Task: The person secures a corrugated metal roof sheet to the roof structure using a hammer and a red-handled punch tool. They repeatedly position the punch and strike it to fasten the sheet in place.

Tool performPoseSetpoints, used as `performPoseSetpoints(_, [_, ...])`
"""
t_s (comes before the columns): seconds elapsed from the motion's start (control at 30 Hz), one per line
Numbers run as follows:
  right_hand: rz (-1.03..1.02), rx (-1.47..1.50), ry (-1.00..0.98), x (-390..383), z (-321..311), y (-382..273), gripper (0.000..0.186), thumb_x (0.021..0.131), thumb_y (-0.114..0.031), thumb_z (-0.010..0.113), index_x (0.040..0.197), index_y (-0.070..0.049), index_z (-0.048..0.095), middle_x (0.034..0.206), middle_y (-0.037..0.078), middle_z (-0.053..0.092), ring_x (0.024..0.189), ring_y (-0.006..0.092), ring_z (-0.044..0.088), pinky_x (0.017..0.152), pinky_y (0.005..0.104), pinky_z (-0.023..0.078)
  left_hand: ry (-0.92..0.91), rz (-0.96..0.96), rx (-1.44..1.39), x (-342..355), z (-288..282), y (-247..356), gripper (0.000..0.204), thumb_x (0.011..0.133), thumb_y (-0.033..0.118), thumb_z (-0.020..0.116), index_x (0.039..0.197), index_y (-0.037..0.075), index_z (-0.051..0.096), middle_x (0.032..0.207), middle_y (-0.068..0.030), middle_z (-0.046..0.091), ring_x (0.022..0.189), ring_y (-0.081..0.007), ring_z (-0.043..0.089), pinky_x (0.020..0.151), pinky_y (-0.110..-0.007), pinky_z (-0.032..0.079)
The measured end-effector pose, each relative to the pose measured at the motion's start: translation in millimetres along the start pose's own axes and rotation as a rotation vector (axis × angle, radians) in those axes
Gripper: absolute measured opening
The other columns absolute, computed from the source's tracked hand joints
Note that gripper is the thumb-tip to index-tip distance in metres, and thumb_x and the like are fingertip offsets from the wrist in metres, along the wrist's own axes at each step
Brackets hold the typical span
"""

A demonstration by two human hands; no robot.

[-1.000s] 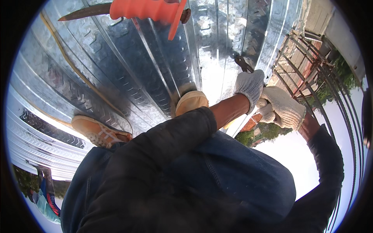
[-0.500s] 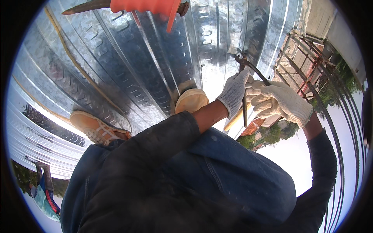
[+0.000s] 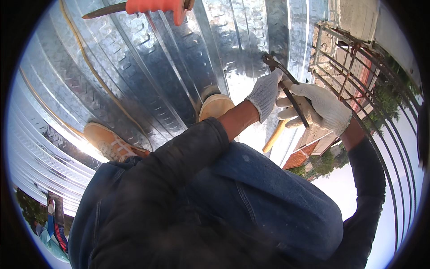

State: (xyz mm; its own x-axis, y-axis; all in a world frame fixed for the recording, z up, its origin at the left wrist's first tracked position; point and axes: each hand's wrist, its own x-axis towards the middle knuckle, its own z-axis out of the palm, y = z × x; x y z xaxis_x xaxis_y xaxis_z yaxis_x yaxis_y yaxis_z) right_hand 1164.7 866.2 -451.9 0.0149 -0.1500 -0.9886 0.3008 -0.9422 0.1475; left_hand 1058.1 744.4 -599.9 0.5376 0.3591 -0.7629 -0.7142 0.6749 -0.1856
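Observation:
Dark metal pincers [image 3: 269, 60] with long handles lie between my two gloved hands, their jaws close to the ribbed metal decking [image 3: 148, 67]. My left hand [image 3: 264, 93], in a grey knit glove, has its fingers closed at the pincers just below the jaws. Whether those fingers also pinch something smaller is hidden. Around the handles is my right hand [image 3: 326, 106], in a white glove, with its thumb over the upper handle and its fingers curled by the lower one. The lower handle's end sticks out past the fingers.
At the top lies a pointed chisel with an orange grip [image 3: 154, 5]. A yellowish wooden handle [image 3: 274, 136] rests below my hands. A thin yellow cord [image 3: 96, 74] crosses the decking. Steel reinforcing bars [image 3: 389, 121] rise at right. Another person [image 3: 56, 224] stands far lower left.
The pincers' lower handle has swung right toward my right hand, bringing the handles closer together. Both hands have shifted slightly left, and the view has moved a little.

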Motion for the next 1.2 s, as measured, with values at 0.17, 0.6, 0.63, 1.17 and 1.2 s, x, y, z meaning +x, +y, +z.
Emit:
performPoseSetpoints(0.17, [-0.138,0.021,-0.08,7.4,-5.0,25.4,0.053,0.112,-0.018,0.06,0.157,0.009,0.049,0.123,0.028,0.078,0.102,0.032,0.084,0.084,0.0396,0.073,-0.157,0.054,0.006,3.7,-6.3,-0.9,0.035,0.111,0.039,0.06,0.112,0.005,0.07,0.111,-0.0066,0.068,0.098,-0.0174,0.062,0.094,-0.037,0.05])
performPoseSetpoints(0.6, [-0.415,-0.282,0.603,70.3,71.8,267.8,0.056,0.103,-0.011,0.057,0.159,-0.005,0.058,0.111,0.019,0.076,0.096,0.0253,0.077,0.089,0.0417,0.062,-0.036,1.564,1.71,-121.1,-2.7,224.1,0.081,0.093,0.054,0.09,0.152,0.005,0.065,0.135,-0.0205,0.076,0.124,-0.0327,0.076,0.102,-0.047,0.062])
performPoseSetpoints(0.63, [-0.461,-0.317,0.66,75.6,79.0,287.2,0.056,0.103,-0.01,0.058,0.159,-0.005,0.058,0.111,0.019,0.076,0.097,0.0255,0.077,0.089,0.0416,0.062,0.005,1.567,1.843,-129.2,1.2,252.4,0.083,0.091,0.052,0.092,0.154,0.006,0.064,0.138,-0.0194,0.075,0.126,-0.0319,0.075,0.104,-0.046,0.061])
performPoseSetpoints(1.17, [-0.878,-0.407,1.127,125.8,60.5,350.2,0.056,0.102,-0.002,0.072,0.157,-0.007,0.061,0.123,0.018,0.074,0.11,0.029,0.075,0.098,0.0399,0.061,0.129,1.324,2.634,-169.4,-54.9,304.0,0.047,0.081,0.019,0.091,0.124,0.006,0.077,0.122,-0.0152,0.078,0.107,-0.0421,0.074,0.096,-0.05,0.061])
performPoseSetpoints(1.2, [-0.824,-0.378,1.231,128.8,50.2,343.2,0.058,0.102,-0.007,0.074,0.158,-0.009,0.06,0.129,0.021,0.071,0.118,0.0355,0.073,0.102,0.0453,0.059,0.192,1.345,2.505,-165.4,-51.9,294.9,0.043,0.084,0.019,0.09,0.123,0.006,0.077,0.118,-0.0144,0.079,0.103,-0.0395,0.075,0.092,-0.048,0.061])
